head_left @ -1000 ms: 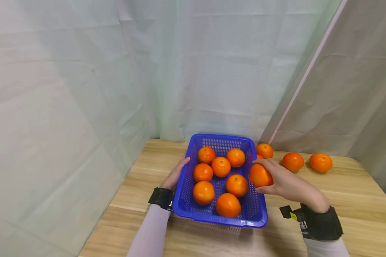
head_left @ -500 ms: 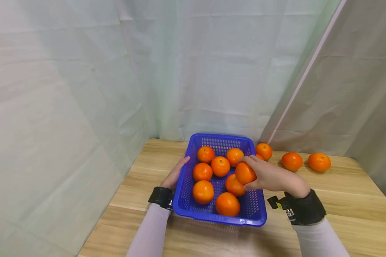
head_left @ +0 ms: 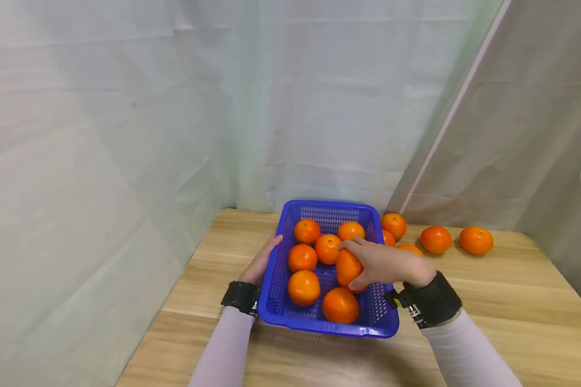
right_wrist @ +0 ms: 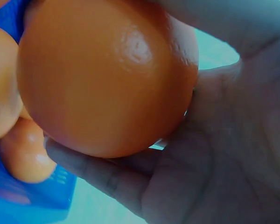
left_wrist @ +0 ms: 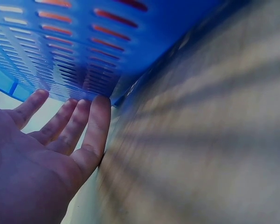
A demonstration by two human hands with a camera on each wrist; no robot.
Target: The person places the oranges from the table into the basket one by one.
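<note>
My right hand (head_left: 381, 263) grips an orange (head_left: 348, 263) over the right half of a blue plastic basket (head_left: 314, 326). In the right wrist view the thumb and fingers lie on opposite sides of this orange (right_wrist: 107, 79), above other fruit in the basket. Below it in the head view, another orange is partly covered. Several more sit in the basket, among them an orange (head_left: 304, 287) at the near left and an orange (head_left: 340, 306) near the front. My left hand (head_left: 260, 262) is at the basket's left wall; its nearly straight fingertips (left_wrist: 101, 105) touch the slotted side in the left wrist view.
Right of the basket, several oranges lie on the wooden table (head_left: 484, 301), including an orange (head_left: 436, 239) and an orange (head_left: 476, 240) further right. One orange (head_left: 410, 249) is partly hidden behind the right wrist. A pale curtain (head_left: 319, 107) hangs behind the table.
My right hand has carried its orange left, from beside the basket's right rim to above the fruit inside. The left hand has stayed at the left wall. The head view has shifted slightly.
</note>
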